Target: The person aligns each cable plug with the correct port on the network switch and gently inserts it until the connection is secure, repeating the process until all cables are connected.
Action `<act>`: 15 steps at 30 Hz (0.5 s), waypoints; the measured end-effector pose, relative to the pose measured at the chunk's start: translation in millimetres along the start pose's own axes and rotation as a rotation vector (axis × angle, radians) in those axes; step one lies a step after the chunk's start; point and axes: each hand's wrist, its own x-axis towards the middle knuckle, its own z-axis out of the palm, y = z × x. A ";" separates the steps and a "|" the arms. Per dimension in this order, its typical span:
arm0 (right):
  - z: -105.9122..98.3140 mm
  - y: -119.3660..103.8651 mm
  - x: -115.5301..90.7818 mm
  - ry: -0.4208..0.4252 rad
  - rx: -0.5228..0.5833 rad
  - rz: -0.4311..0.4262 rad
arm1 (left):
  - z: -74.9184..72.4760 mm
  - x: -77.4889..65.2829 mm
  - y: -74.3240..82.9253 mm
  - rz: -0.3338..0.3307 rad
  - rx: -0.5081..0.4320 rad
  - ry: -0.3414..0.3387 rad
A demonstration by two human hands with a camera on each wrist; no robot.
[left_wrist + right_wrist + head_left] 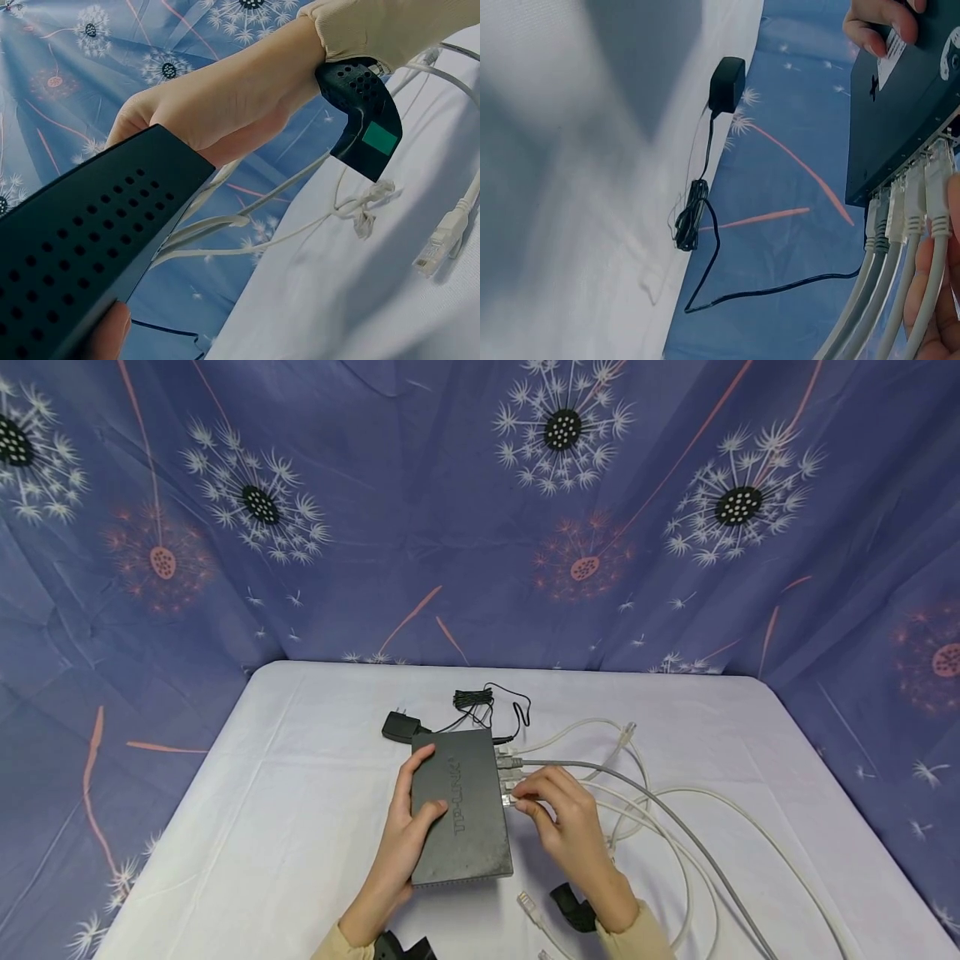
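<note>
A dark TP-LINK network switch [472, 847] is gripped along its left side by my left hand [405, 835], thumb on its top. In the right wrist view, fingertips [877, 49] of that hand press the underside near a label. My right hand [566, 822] pinches the nearest Ethernet plug [937, 187] at the switch's right-side ports. Beside it several other plugs sit in the row, one on a grey cable [630, 781], the rest white. The vented end [90, 240] of the switch fills the left of the left wrist view.
A black power adapter [401, 727] with a bundled cord [472, 698] lies behind the switch, its lead running to the switch. White cables [738, 818] loop across the right side of the white-covered table [300, 827]. A loose Ethernet plug [528, 906] lies in front.
</note>
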 end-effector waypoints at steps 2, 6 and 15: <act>1.0 0.0 1.2 0.002 -0.002 0.000 | 0.2 0.2 0.3 0.000 0.008 0.000; 2.6 0.3 2.9 0.015 -0.002 -0.003 | 0.5 1.1 1.2 0.005 0.024 -0.005; 2.4 3.0 4.9 0.032 -0.009 -0.031 | 1.9 2.2 0.3 0.010 0.040 -0.018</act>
